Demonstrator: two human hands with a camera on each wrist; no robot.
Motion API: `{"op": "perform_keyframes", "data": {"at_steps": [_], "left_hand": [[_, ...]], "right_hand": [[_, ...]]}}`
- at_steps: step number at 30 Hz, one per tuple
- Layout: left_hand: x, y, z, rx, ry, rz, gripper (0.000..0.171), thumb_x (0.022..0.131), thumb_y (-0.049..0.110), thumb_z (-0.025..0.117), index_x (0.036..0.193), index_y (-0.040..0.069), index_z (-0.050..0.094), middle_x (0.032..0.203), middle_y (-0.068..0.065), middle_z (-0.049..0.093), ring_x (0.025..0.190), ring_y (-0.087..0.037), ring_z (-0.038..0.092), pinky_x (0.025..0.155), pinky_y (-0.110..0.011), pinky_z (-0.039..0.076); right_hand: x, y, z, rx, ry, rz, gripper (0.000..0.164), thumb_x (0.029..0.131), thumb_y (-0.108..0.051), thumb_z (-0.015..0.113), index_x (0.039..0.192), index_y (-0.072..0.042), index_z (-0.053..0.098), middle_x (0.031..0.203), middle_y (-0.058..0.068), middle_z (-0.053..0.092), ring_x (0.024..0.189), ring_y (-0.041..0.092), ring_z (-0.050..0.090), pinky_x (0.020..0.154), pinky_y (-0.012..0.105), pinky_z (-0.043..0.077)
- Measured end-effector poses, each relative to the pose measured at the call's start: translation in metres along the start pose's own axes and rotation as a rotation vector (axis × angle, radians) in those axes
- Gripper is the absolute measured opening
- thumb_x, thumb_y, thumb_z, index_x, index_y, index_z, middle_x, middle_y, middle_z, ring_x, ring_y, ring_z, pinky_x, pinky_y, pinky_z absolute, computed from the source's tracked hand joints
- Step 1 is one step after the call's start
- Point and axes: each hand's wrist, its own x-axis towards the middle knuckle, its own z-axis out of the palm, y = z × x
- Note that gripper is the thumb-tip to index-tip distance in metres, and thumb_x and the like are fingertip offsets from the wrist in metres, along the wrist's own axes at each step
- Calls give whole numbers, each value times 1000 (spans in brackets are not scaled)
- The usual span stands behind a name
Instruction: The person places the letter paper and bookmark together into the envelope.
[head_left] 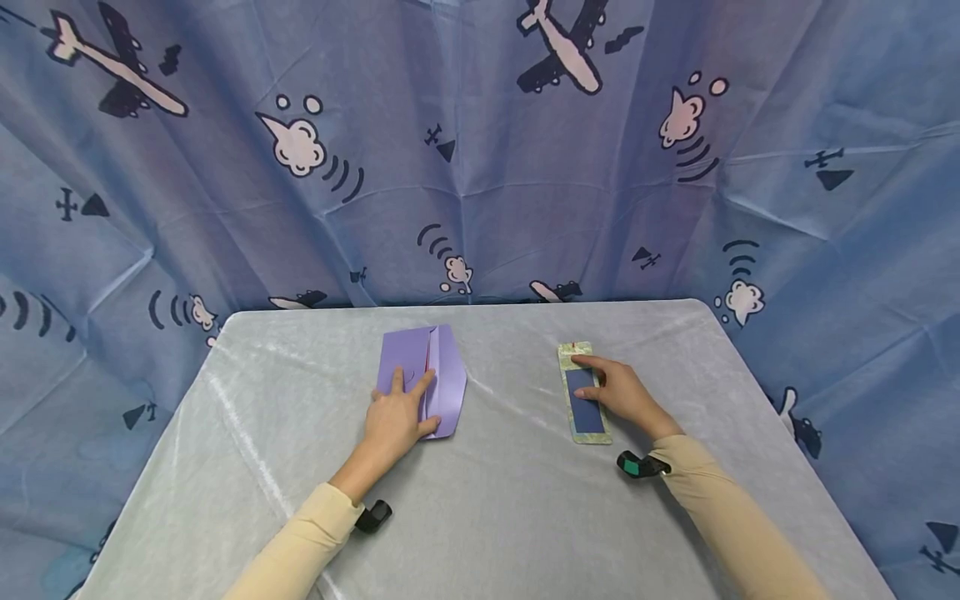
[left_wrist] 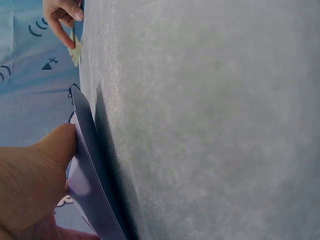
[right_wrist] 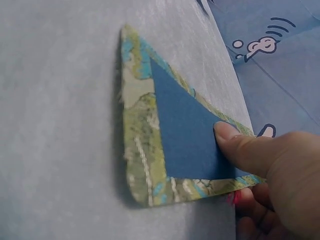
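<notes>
A purple envelope (head_left: 450, 379) lies on the table left of centre, its pointed flap to the right. My left hand (head_left: 392, 421) rests on it with fingers spread; in the left wrist view the thumb touches the envelope (left_wrist: 90, 175) near its edge. Right of centre is a long bookmark (head_left: 587, 412) with a dark blue panel and a green-yellow patterned border. My right hand (head_left: 622, 392) pinches it, the thumb on the blue face of the bookmark (right_wrist: 187, 135) and the other fingers partly hidden behind it. A bit of red thread (right_wrist: 233, 197) shows by those fingers.
A pale grey cloth covers the table (head_left: 510, 517). Behind it hangs a blue curtain (head_left: 480, 150) printed with planes and clouds. Both wrists wear small dark camera mounts, one by the left sleeve (head_left: 300, 533) and one by the right sleeve (head_left: 727, 508).
</notes>
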Motion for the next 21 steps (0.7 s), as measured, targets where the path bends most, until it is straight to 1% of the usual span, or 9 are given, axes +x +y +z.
{"op": "perform_keyframes", "data": {"at_steps": [6,10,18,21], "left_hand": [[-1,0,-1,-4,12,9,77,76,51,78,145,27,51,141,-34,49,97,-66,60,60,-57,55],[-1,0,-1,-10,2,8,78,77,51,78,145,27,50,142,-35,48,98,-66,59,61,-58,55],[-1,0,-2,-6,-5,4,78,78,52,78,146,28,49,143,-35,48,98,-66,59,60,-57,56],[-1,1,-2,-8,-13,-1,78,78,52,77,147,28,49,144,-34,47,99,-66,59,60,-57,55]], "right_hand": [[0,6,2,44,17,6,63,81,-24,81,139,-18,58,75,2,46,68,16,41,62,26,32],[0,8,2,74,27,-1,63,81,-24,81,139,-19,58,76,2,47,69,16,42,62,26,33],[-1,8,0,112,50,-12,60,79,-26,82,135,-17,62,71,0,46,62,12,40,55,25,33],[-1,7,-3,134,37,-20,60,80,-25,81,136,-17,61,69,0,44,58,10,39,52,25,33]]}}
